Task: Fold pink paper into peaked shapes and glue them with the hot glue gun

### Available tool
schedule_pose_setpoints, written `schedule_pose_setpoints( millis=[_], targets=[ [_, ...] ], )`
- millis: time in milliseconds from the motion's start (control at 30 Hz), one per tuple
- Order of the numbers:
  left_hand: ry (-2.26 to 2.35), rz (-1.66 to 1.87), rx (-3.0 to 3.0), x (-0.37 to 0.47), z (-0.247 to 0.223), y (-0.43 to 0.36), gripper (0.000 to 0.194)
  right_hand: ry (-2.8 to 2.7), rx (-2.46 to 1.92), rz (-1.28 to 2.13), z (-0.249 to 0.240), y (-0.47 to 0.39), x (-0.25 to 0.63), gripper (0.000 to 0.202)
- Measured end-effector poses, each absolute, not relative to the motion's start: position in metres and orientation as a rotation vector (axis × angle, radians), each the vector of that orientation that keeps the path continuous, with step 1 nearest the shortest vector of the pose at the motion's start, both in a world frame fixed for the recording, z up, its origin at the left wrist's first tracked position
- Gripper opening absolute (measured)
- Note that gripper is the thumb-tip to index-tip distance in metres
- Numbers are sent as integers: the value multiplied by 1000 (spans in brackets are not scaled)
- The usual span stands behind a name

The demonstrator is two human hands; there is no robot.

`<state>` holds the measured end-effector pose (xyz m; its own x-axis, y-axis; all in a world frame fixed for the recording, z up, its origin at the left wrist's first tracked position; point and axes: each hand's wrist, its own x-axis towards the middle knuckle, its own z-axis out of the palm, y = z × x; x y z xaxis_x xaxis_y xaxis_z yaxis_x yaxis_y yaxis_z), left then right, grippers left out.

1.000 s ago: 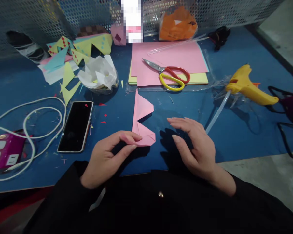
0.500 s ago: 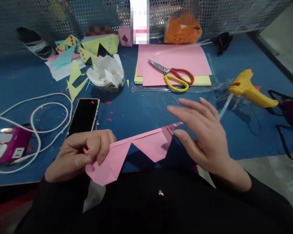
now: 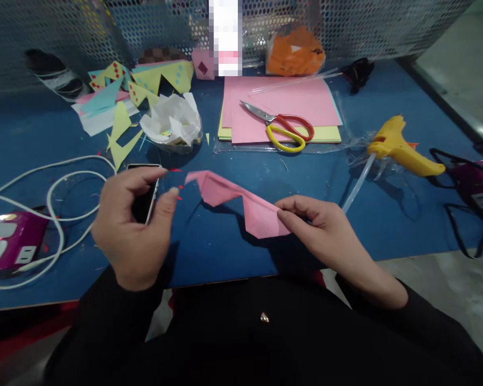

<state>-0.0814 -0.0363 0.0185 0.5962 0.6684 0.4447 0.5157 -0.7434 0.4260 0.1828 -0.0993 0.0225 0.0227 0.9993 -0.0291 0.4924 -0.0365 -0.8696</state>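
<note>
My right hand (image 3: 317,220) pinches the right end of a folded pink paper strip (image 3: 261,217) between thumb and fingers. The strip has a narrow fold along its upper edge and two flaps hanging below it. Its free left end is slightly curled and held above the blue table. Off that end, my left hand (image 3: 137,225) is open and holds nothing, thumb apart from the fingers. It is over a dark-screened phone (image 3: 143,205), which it partly hides. Small red paper scraps (image 3: 180,187) lie close to its fingertips.
Scissors (image 3: 284,123) lie on stacked pink and yellow paper (image 3: 241,123). At right is a yellow glue gun (image 3: 402,147). Cut paper shapes (image 3: 123,128) and a paper-lined bowl (image 3: 173,126) stand back left. A white cable (image 3: 54,187) loops by a purple power strip (image 3: 16,241).
The pink paper strip has passed from my left hand to my right, rising and tilting the other way. My left hand has let go and opened; my right hand has closed on it.
</note>
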Motion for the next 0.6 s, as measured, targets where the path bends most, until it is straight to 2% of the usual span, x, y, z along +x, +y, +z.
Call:
schedule_pose_setpoints(
  millis=[233,400,500,600],
  targets=[
    [1015,913,2949,-28,13,-67,22,-1069,-1504,1153,5,-97,159,29],
    [961,991,3188,-25,12,-69,20,-1015,-1497,1248,6,-102,153,36],
    [956,1043,3152,-29,11,-68,21,-1250,-1547,1048,4,-108,159,33],
    [1017,1038,3051,-34,8,-69,19,-1640,-1594,585,-2,-113,170,31]
  ],
)
